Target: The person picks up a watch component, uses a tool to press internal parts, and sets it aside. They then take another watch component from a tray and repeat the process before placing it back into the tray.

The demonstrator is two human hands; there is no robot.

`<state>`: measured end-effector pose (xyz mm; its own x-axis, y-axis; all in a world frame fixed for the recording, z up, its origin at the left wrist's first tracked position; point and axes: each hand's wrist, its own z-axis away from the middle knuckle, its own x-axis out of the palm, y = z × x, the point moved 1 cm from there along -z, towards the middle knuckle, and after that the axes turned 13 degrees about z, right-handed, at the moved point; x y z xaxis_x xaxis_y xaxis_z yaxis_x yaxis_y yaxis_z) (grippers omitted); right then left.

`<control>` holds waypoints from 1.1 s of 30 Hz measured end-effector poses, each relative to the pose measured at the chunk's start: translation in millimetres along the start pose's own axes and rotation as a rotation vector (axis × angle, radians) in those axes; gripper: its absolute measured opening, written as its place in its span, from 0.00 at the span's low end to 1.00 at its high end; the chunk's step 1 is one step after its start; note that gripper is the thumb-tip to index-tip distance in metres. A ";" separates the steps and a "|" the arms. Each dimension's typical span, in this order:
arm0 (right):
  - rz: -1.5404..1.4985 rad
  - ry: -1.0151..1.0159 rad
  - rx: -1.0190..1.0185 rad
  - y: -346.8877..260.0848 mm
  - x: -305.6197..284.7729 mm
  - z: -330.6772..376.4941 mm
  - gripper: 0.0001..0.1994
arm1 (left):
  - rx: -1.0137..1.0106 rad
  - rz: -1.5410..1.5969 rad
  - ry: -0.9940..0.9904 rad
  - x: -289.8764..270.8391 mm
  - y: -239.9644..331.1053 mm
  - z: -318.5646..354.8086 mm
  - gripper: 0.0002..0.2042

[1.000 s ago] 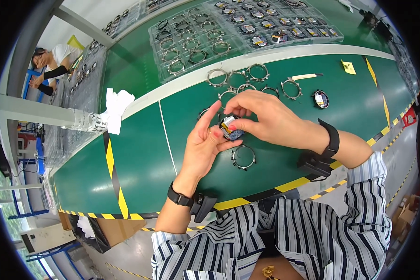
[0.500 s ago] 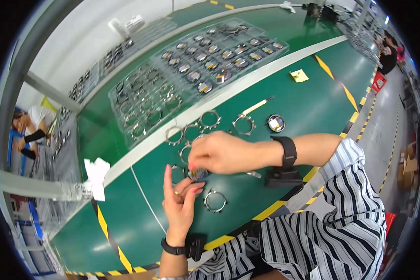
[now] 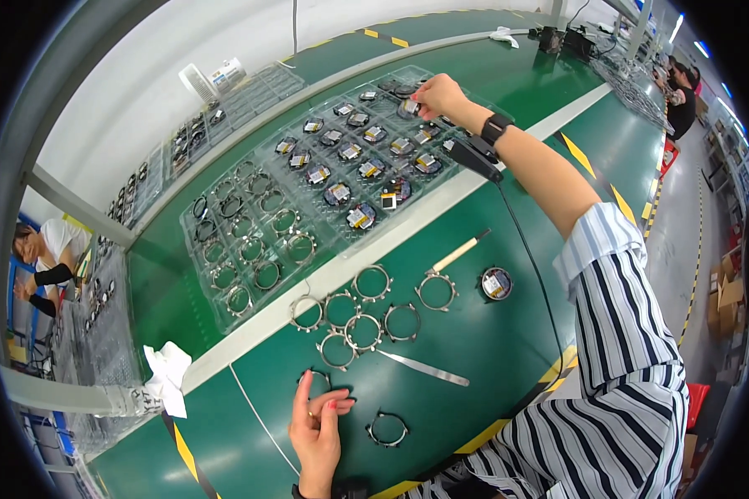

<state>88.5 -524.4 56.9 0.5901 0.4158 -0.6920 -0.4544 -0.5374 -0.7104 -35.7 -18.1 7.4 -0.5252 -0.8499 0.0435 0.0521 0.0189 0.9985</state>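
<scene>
Clear moulded plastic forms the compartment tray point(image 3: 308, 195) lying across the far side of the green counter point(image 3: 491, 349), and the small round dark part with a pale label point(image 3: 409, 107) sits in one of its far pockets, pinched at its edge by the fingertips of the right hand point(image 3: 438, 95). That arm is stretched well out over the tray, so a slip of the pinch could drop the part into a neighbouring pocket or knock the round labelled parts point(image 3: 362, 218) close by out of their seats. The black cable point(image 3: 520, 249) running under the forearm could catch the loose round part point(image 3: 496, 284) on the counter. The left hand point(image 3: 317, 424) rests near the counter's front edge, fingers loosely curled and holding nothing, touching a thin metal ring point(image 3: 316, 384); a careless shift might nudge it, or the silver rings with small tabs point(image 3: 358, 320) beyond, together with the flat metal blade point(image 3: 424, 369).
</scene>
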 end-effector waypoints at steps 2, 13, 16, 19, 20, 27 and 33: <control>0.196 0.028 -0.039 11.2 6.9 -12.1 0.09 | -0.041 0.047 0.015 -0.3 -2.6 -0.6 0.22; 0.051 -0.512 -0.572 -72.7 -3.8 218.0 0.09 | 0.053 -0.004 0.069 -24.5 9.3 3.4 0.08; 0.106 -0.548 -1.023 -63.3 -25.0 304.0 0.04 | -0.004 -0.181 -0.352 -8.9 11.0 -4.8 0.08; 0.301 -0.463 -1.025 -48.6 -35.4 338.2 0.04 | 0.196 -0.570 -0.367 8.2 13.8 7.5 0.10; 0.293 -0.450 -0.916 -38.9 -36.7 340.9 0.04 | 0.303 -0.763 -0.367 10.9 16.8 8.7 0.11; 0.449 -0.069 -0.770 14.2 -47.8 333.4 0.05 | 0.393 -0.584 0.110 5.1 12.5 6.1 0.06; 0.525 0.070 -0.732 55.2 -51.0 328.5 0.07 | 0.374 -0.499 0.166 -6.5 7.5 2.8 0.09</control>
<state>-185.9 -334.3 10.9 0.4766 -0.0476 -0.8778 -0.1524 -0.9879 -0.0292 -34.3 -11.0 14.6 -0.2703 -0.8735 -0.4049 -0.4795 -0.2425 0.8434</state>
